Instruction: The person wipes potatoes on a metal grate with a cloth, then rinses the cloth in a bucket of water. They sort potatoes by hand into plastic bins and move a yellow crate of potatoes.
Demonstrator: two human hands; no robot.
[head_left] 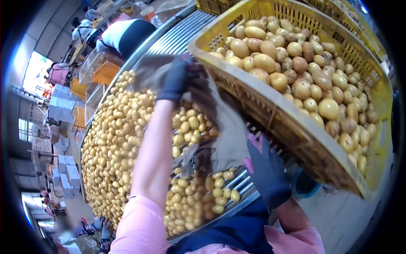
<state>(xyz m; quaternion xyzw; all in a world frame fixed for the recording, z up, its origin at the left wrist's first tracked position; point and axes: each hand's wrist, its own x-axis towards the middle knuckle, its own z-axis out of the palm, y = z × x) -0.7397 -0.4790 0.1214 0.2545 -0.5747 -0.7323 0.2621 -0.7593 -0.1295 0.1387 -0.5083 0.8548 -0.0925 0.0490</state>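
My left hand (177, 80), in a dark glove and blurred by motion, is closed on a grey-brown cloth (228, 144) at its far end. The cloth hangs and lies over part of a mass of small, round, yellow-brown produce (122, 139), whose exact kind I cannot make out. My right hand (266, 169), in a dark glove with pink on the fingers, is beside the cloth's near right edge. Its thumb and forefinger are apart, and I see nothing held between them. The produce sits on a metal roller conveyor (182, 36).
A yellow plastic crate (275, 95), full of similar produce, stands tilted along the right side of the rollers. More yellow crates are behind it. Below lies a teal-rimmed bucket (304, 184). Other people, orange crates (105, 73) and white boxes (72, 173) are at the left.
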